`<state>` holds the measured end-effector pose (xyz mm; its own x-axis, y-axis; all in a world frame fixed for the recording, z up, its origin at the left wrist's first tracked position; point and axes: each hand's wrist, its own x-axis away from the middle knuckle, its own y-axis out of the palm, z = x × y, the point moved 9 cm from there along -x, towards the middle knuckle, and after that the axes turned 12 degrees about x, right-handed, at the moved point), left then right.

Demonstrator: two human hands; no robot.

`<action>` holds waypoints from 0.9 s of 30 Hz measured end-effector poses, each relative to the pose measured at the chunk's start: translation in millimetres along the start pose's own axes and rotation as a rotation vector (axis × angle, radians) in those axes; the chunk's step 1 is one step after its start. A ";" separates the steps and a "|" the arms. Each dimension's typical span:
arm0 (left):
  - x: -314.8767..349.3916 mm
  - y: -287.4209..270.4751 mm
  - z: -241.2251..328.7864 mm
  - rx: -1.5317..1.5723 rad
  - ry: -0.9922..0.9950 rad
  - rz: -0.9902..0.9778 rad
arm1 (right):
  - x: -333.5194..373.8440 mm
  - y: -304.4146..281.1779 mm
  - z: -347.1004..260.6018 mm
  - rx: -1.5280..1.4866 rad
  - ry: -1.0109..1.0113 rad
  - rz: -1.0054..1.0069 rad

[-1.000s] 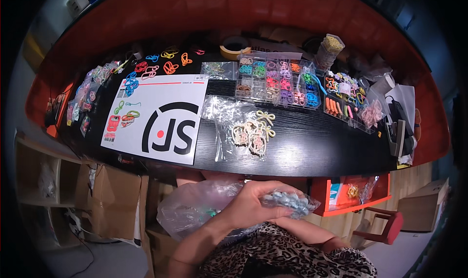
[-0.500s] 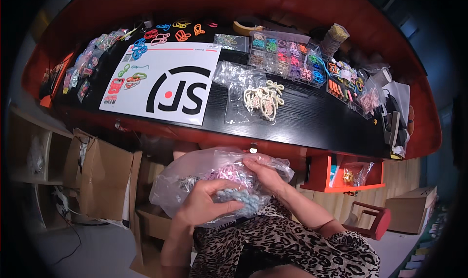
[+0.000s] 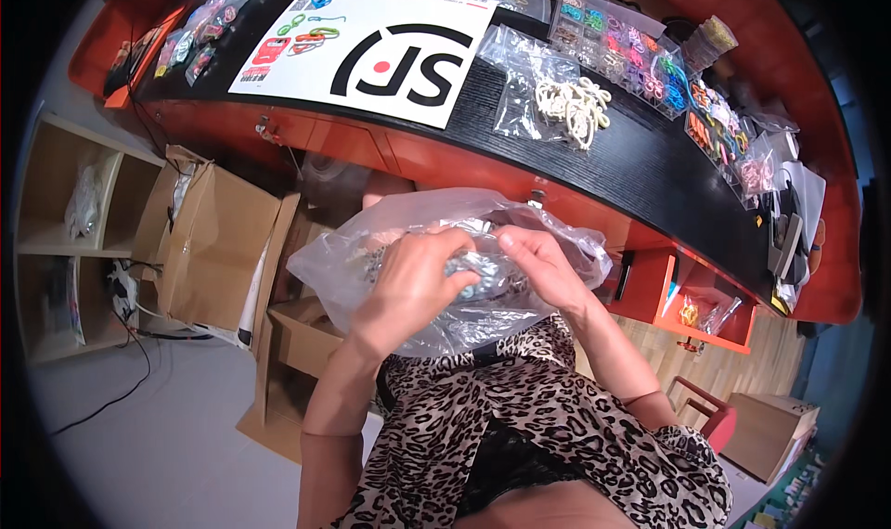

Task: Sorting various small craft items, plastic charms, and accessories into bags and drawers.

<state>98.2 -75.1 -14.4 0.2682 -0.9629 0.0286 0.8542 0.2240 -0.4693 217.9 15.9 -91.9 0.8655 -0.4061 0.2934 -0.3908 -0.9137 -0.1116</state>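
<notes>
A large clear plastic bag [image 3: 343,237] rests over my lap, its mouth turned up. My left hand [image 3: 413,278] reaches into it, fingers and thumb curled around a light blue bundle of knotted cord [image 3: 471,267]. Part of that bundle hides behind the fingers and shiny film. On the bag's right side, my right hand [image 3: 548,267] pinches the plastic between thumb and fingers. Other contents of the bag are mostly covered by my hands.
A black desk [image 3: 640,181] curves ahead, bearing a white printed sheet [image 3: 399,9], cream cord loops [image 3: 571,107] on clear bags, and a compartment box [image 3: 613,51] of coloured pieces. An orange-red drawer [image 3: 710,316] juts out at right. Cardboard boxes [image 3: 218,241] stand at left.
The view has shifted, so the desk sits higher and farther right. The light blue bundle has gone lower into the bag, and my hands have come closer together.
</notes>
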 end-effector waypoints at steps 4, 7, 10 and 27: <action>1.3 16.8 1.1 -0.006 0.050 0.079 | 14.5 6.9 -22.0 -0.024 -0.191 -0.068; 2.2 23.1 -17.2 0.186 -0.033 0.008 | 27.2 3.5 -11.6 0.420 -0.084 0.043; 7.5 -8.0 -43.1 0.128 -0.075 0.038 | 56.9 27.9 -30.4 0.743 -0.554 -0.034; -5.3 20.2 -136.2 1.021 -0.202 0.090 | 63.4 33.5 -34.3 0.667 -0.513 -0.157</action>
<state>53.3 -86.0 -144.3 0.3390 -0.9143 0.2218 0.7722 0.4051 0.4896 249.0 -39.9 -44.5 0.9918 -0.0847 -0.0962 -0.1278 -0.7142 -0.6882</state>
